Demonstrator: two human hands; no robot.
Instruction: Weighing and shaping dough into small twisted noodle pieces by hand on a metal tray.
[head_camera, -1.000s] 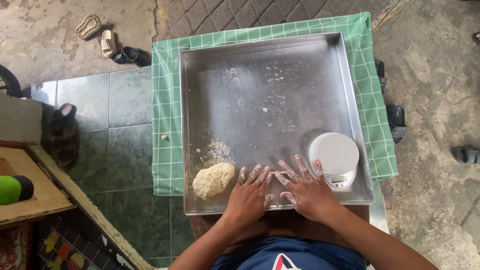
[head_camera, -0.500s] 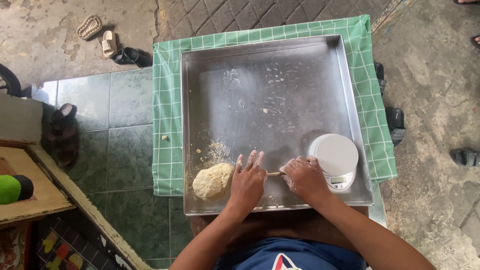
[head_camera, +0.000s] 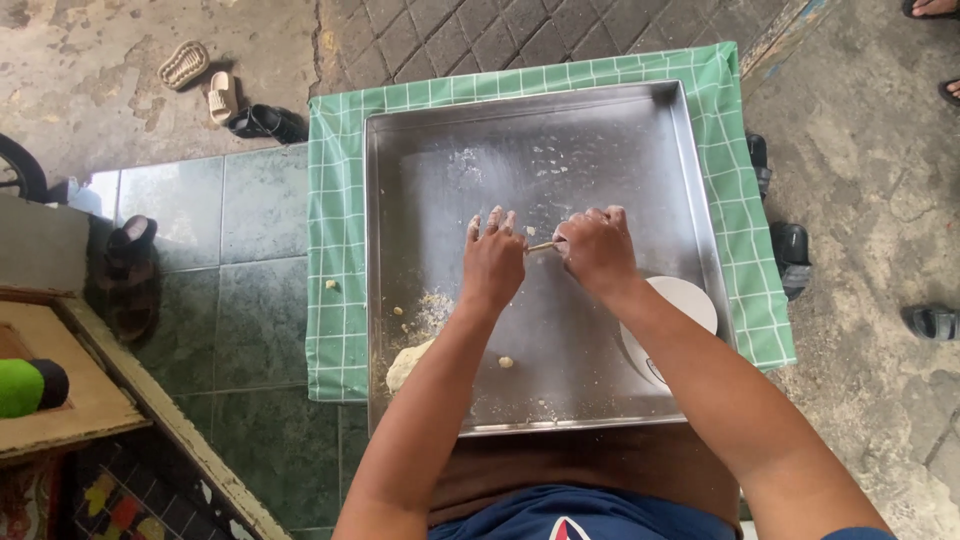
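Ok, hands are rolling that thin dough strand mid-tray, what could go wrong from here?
The dough strand between the left hand and right hand looks very thin and might snap. The right forearm crosses over the white scale and could nudge it. The dough lump sits near the tray edge under the left arm.

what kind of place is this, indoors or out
Probably an outdoor yard or porch used for making food: rough concrete and paving, sandals lying about, and a metal tray on a green checked cloth with dough.
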